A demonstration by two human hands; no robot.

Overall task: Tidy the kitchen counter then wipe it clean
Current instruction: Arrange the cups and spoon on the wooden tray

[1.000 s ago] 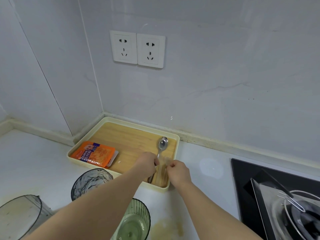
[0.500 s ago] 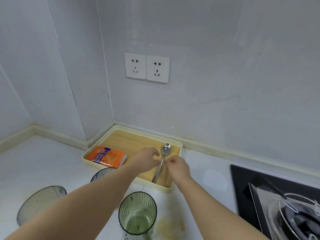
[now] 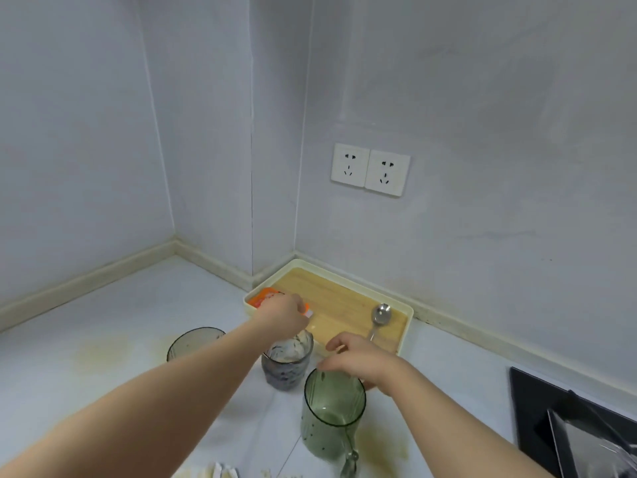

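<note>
A cream tray (image 3: 407, 324) with a wooden bottom sits in the counter's corner. A metal spoon (image 3: 380, 318) lies on its right side. An orange packet (image 3: 261, 299) lies at its left end, mostly covered by my left hand (image 3: 281, 317), whose fingers curl down onto it. My right hand (image 3: 360, 360) hovers at the tray's front edge, just above the rim of a green glass mug (image 3: 331, 420), fingers spread and holding nothing. A dark patterned glass (image 3: 287, 369) stands under my left wrist.
A grey glass (image 3: 193, 343) stands left of the patterned one. Yellowish stains mark the white counter (image 3: 103, 350) on the left and beside the green mug. A black stove (image 3: 537, 408) with a metal pan fills the lower right. Two wall sockets (image 3: 370, 174) sit above the tray.
My left hand left the spoon and went left onto the orange packet. My right hand drew back from the spoon toward the green mug. The view tilted up and swung left.
</note>
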